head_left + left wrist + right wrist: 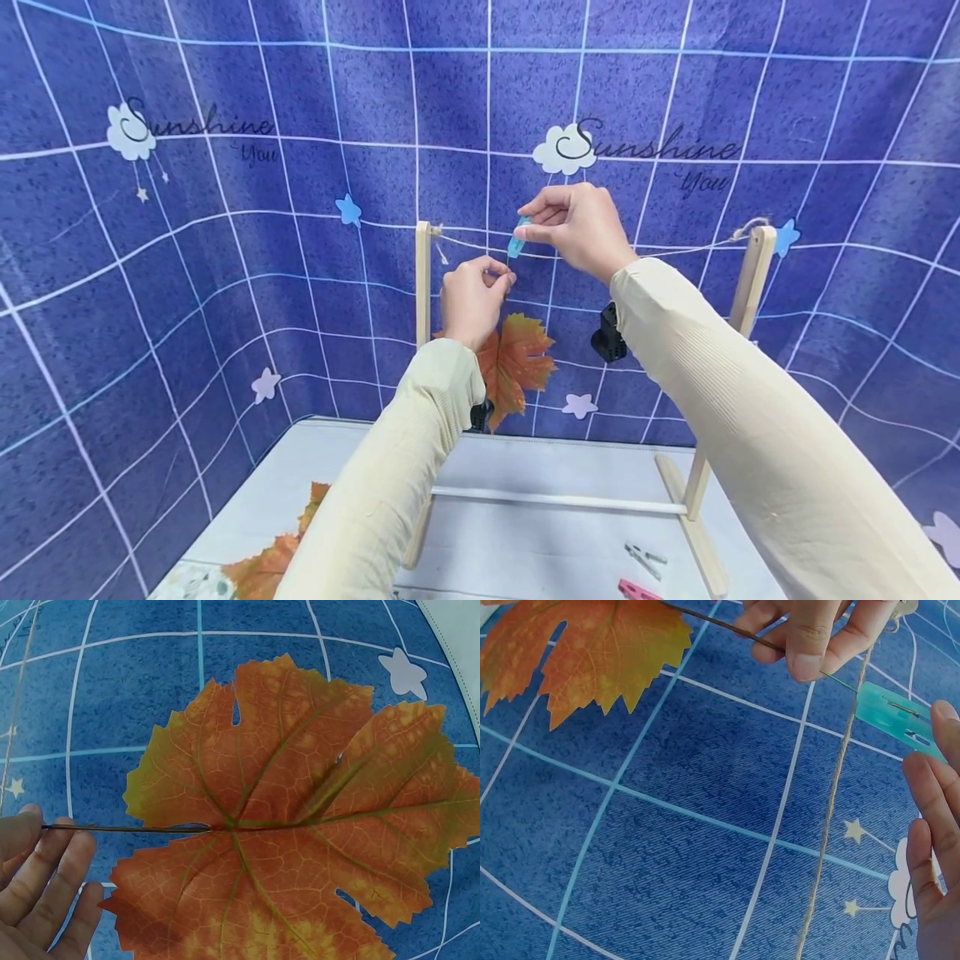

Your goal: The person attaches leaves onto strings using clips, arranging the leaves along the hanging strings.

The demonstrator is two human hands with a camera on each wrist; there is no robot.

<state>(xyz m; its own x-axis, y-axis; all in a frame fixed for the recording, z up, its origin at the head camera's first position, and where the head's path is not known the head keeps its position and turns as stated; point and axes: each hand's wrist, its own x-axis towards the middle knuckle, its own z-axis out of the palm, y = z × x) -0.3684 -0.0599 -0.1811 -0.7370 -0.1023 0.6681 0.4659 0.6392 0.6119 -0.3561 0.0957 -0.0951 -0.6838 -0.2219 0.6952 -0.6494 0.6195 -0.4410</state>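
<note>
Below the twine (833, 802), the left hand (472, 302) pinches the stem (127, 829) of an orange leaf (285, 787), its jagged edge (676, 641) well apart from the twine. The right hand (576, 227) pinches a turquoise clip (517, 244) near it.

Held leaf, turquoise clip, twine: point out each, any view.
Held leaf (289, 810): left wrist view, on the middle of the orange blade.
Turquoise clip (892, 720): right wrist view, on its flat side.
Twine (832, 802): right wrist view, about midway along the visible stretch.
</note>
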